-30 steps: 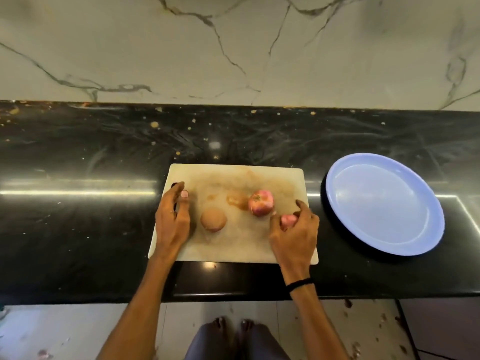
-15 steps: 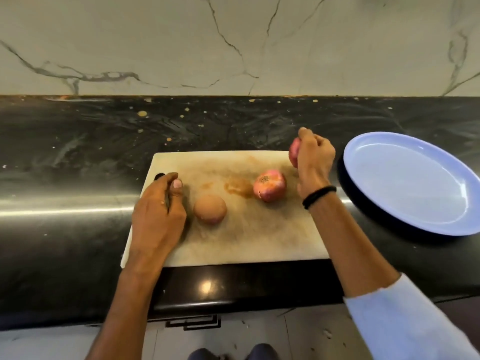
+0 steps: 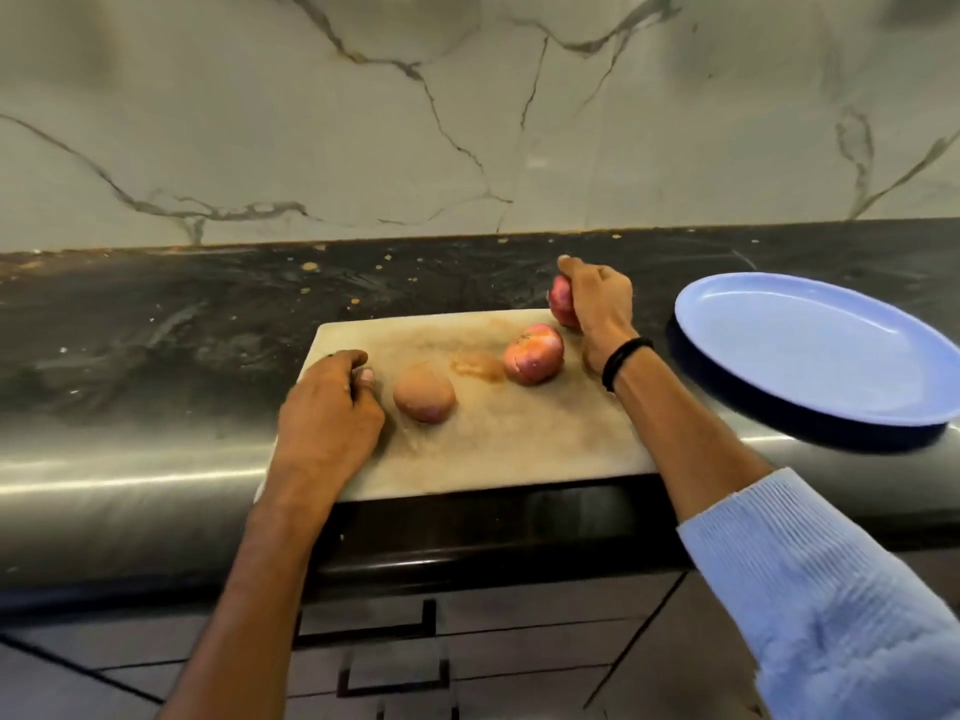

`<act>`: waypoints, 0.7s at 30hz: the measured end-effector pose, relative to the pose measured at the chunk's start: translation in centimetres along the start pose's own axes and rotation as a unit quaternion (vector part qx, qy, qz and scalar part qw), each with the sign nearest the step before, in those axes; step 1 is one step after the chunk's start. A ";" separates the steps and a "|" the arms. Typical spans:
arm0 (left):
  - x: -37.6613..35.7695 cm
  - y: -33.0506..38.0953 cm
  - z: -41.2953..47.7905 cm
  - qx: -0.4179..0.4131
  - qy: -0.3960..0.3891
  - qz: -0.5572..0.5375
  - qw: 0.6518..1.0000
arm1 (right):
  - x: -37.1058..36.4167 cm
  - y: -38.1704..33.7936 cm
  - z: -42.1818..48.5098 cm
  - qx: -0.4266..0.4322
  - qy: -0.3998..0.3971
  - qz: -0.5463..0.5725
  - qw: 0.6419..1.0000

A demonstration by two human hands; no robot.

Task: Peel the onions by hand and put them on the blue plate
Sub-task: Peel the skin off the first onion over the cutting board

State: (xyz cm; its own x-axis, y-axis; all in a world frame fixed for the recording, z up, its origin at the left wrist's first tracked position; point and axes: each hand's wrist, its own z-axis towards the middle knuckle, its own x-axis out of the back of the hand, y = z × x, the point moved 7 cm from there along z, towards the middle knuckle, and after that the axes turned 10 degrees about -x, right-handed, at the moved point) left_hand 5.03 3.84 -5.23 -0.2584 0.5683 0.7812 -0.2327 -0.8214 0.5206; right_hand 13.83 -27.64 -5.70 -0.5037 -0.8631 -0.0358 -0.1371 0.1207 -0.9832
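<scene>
Clamping right hand (image 3: pixel 597 304) fingers round small red onion (image 3: pixel 560 302) at far right corner of board (image 3: pixel 519 444). Resting left hand (image 3: pixel 332 413) on near left, fingers curled, grasp not discernible. Recommended: pinching loose skin, stripping it over board before moving right to blue plate (image 3: pixel 810 356).

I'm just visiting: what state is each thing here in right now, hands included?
Right hand: grips a small red onion at the board's far right corner.
Left hand: rests on the board's left edge, fingers curled; unclear whether it holds anything.
Brown onion: lies on the board, skin on.
Pink onion: lies on the board, untouched.
Cutting board: flat on the counter, stained.
Blue plate: empty.
</scene>
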 end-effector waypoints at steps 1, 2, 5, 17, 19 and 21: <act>0.3 0.1 0.1 0.000 0.000 0.001 1.000 | 0.1 -0.2 -0.2 0.000 -0.016 0.007 1.000; 0.4 0.2 0.4 0.002 0.000 0.000 1.000 | 0.2 -0.4 -0.6 -0.001 -0.024 0.017 1.000; 1.2 1.3 1.9 0.003 0.000 -0.025 1.000 | 0.3 -0.9 -1.8 -0.016 -0.044 0.051 0.998; -1.1 8.7 10.0 -0.169 0.015 -0.212 0.963 | -2.4 -3.1 -2.8 -0.046 -0.236 0.132 0.962; -1.4 9.9 10.4 -0.196 0.013 -0.213 0.957 | -3.0 -3.4 -2.4 -0.048 -0.247 0.145 0.957; -1.5 10.9 10.3 -0.226 -0.003 -0.212 0.951 | -3.7 -3.6 -2.3 -0.043 -0.262 0.144 0.953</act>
State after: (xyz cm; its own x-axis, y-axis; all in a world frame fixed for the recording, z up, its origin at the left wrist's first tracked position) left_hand 12.56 -6.44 2.79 -0.0470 0.8421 0.5373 -0.6937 -0.4146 0.5890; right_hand 14.19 -23.76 -1.56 -0.0398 -0.9117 -0.4088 -0.1376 0.4103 -0.9015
